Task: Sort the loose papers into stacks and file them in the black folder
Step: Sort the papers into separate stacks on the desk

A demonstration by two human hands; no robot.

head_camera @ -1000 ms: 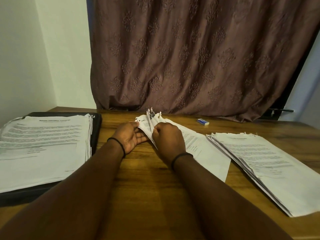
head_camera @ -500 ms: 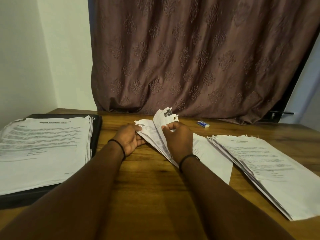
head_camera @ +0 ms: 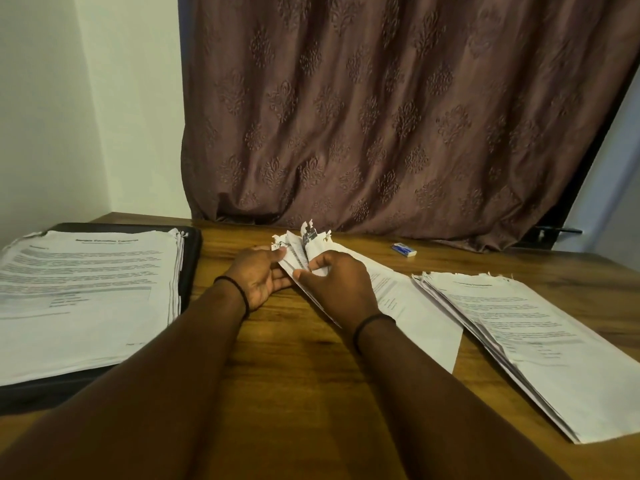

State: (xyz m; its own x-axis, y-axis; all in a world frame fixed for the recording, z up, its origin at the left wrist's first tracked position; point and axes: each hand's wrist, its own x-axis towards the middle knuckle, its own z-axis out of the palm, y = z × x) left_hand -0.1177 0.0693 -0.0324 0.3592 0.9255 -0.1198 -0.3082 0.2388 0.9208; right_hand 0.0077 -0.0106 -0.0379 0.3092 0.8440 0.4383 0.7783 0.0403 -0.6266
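While both hands meet at the centre of the frame, they hold the middle bundle of papers (head_camera: 300, 249) between them. The left hand (head_camera: 258, 280) pinches its ragged upper corner, thumb on top. The right hand (head_camera: 341, 289) curls its fingers over the sheets, just beside the left. The lower sheets of that bundle trail flat toward the lower right.

Count them up: three lots of paper. A thick stack (head_camera: 86, 289) sits on the one black folder (head_camera: 192, 261) at the left, and a fanned stack (head_camera: 526, 341) lies at the right, well apart from the hands. One small blue-and-white eraser (head_camera: 403, 249) lies right of centre, near the curtain. Two dark wristbands (head_camera: 372, 321), one per wrist.

Wooden table (head_camera: 294, 382) underneath, brown patterned curtain (head_camera: 381, 116) behind, pale wall (head_camera: 69, 98) at the upper left.
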